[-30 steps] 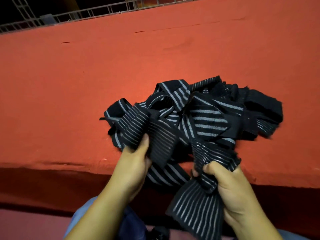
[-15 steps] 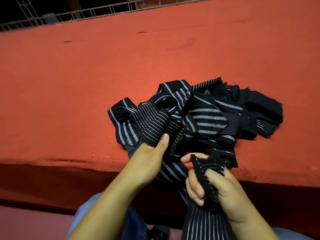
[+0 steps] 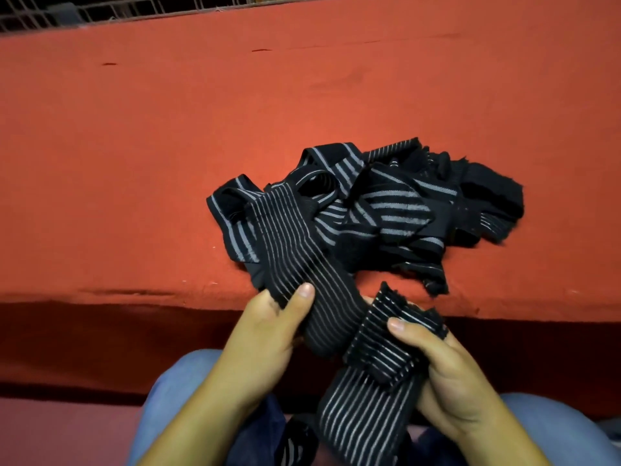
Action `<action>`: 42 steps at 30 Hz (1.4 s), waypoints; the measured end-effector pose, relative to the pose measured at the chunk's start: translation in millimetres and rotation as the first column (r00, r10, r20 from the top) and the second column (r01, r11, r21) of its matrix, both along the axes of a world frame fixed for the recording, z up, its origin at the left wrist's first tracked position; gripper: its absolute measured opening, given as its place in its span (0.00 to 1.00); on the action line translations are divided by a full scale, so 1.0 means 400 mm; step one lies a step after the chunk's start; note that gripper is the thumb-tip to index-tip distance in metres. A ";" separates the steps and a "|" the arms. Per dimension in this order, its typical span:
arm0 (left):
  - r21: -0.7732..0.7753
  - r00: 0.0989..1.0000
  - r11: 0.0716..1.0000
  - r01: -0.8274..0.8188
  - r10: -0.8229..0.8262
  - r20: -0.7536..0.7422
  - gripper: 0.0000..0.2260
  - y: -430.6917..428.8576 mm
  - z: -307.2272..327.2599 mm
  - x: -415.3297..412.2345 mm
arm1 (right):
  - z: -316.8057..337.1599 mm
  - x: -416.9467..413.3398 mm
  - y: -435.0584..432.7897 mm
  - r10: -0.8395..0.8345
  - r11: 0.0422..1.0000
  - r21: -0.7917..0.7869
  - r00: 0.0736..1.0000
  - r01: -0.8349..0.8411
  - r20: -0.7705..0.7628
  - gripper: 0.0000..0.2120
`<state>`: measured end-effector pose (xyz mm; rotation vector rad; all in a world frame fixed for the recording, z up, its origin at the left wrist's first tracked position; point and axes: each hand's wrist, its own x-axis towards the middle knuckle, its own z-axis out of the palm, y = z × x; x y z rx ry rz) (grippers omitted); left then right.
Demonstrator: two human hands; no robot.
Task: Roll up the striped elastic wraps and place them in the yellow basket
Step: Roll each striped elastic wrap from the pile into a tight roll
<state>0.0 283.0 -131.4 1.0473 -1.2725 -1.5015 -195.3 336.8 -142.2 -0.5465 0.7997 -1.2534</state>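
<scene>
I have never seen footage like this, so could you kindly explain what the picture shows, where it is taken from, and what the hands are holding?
There is no machine here: a camera worn on a person's head looks down at their two bare hands. A tangled pile of striped wraps lies on a red cloth-covered surface. The left hand pinches one striped wrap that leads up to the pile, while the right hand grips its folded end nearer the body. No yellow basket is in view.

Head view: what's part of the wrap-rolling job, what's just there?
Job:
- held wrap, gripped by left hand and right hand
- wrap pile
- yellow basket: not in view

Just there:
- red cloth
- wire rack
- jeans
</scene>
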 end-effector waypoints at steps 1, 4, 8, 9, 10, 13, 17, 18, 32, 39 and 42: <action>-0.024 0.997 0.998 0.056 -0.055 0.058 0.14 0.008 -0.016 0.008 | -0.001 0.000 0.012 0.030 1.000 -0.001 0.998 -0.030 0.047 0.36; -0.021 0.972 0.987 0.159 -0.153 0.178 0.13 0.034 -0.049 0.030 | -0.009 -0.007 0.041 0.129 0.991 -0.004 0.973 -0.131 0.190 0.36; -0.006 0.922 0.962 0.274 -0.261 0.285 0.08 0.068 -0.064 0.042 | -0.042 -0.007 0.069 0.153 0.987 0.030 0.978 -0.159 0.144 0.39; -0.011 0.900 0.951 0.309 -0.289 0.326 0.09 0.073 -0.063 0.042 | -0.047 -0.002 0.072 0.134 0.989 0.046 0.984 -0.140 0.118 0.39; -0.025 0.868 0.937 0.350 -0.314 0.384 0.09 0.076 -0.065 0.044 | -0.053 0.005 0.073 0.111 0.992 0.052 0.991 -0.115 0.074 0.38; -0.047 0.810 0.898 0.438 -0.371 0.455 0.07 0.077 -0.076 0.048 | -0.066 0.021 0.072 0.079 0.996 0.035 0.995 -0.077 -0.067 0.28; 0.084 0.884 0.908 0.410 -0.418 0.209 0.06 0.075 -0.063 0.059 | -0.080 0.028 0.066 0.078 0.997 0.032 0.983 -0.074 -0.164 0.19; 0.113 0.907 0.916 0.384 -0.397 0.137 0.11 0.072 -0.062 0.063 | -0.087 0.025 0.065 0.081 0.996 0.040 0.980 -0.075 -0.183 0.21; 0.193 0.980 0.980 0.046 -0.008 -0.197 0.11 0.033 -0.038 0.059 | -0.107 0.045 0.064 0.260 0.964 0.089 0.803 -0.252 -0.536 0.07; 0.139 0.987 0.978 0.156 -0.159 0.007 0.13 0.043 -0.060 0.045 | -0.125 0.026 0.065 0.074 0.987 0.148 0.997 -0.069 -0.033 0.30; 0.101 0.921 0.923 0.371 -0.380 0.087 0.22 0.057 -0.072 0.046 | -0.107 0.023 0.060 0.071 0.994 0.081 0.995 -0.077 0.073 0.32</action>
